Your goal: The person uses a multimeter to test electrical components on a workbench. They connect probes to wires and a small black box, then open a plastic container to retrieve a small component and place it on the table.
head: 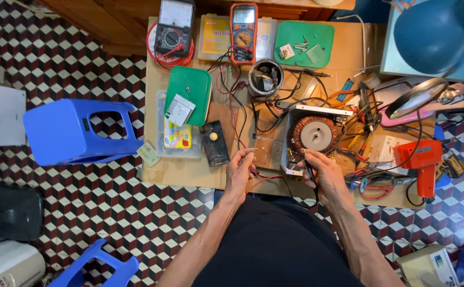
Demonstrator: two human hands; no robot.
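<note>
Your left hand (240, 172) rests at the near edge of the worktop (184, 172), fingers curled around a thin red lead (264, 180); its grip looks closed on the wire, pinching it near the fingertips. Your right hand (322, 175) is closed on a thin black probe (310, 172), the fingers wrapped round it just below the open metal case (295, 138). Inside that grey sheet-metal case sits a round toroidal transformer (315, 134), wound in coppery-brown wire with a pale disc at its centre. The case lies between your hands and slightly beyond them, touching a small wooden board (268, 146).

The worktop is covered in flat brown cardboard. To the left lies a glossy green plastic lid (192, 87) with a small white ribbed part (178, 110) on it, over a clear box holding a yellow packet (177, 135). A dark rectangular block with a pale knob (214, 142) lies beside it. At the far edge stand a black analogue meter (174, 29) and an orange-edged digital meter (243, 32), with a second green tray (303, 42) holding screws. A shiny metal cup (265, 78) sits mid-worktop. An orange pistol-shaped soldering gun (423, 159) lies to the right. A blue plastic stool (75, 130) lies tipped on the checkered tile floor (67, 53).
</note>
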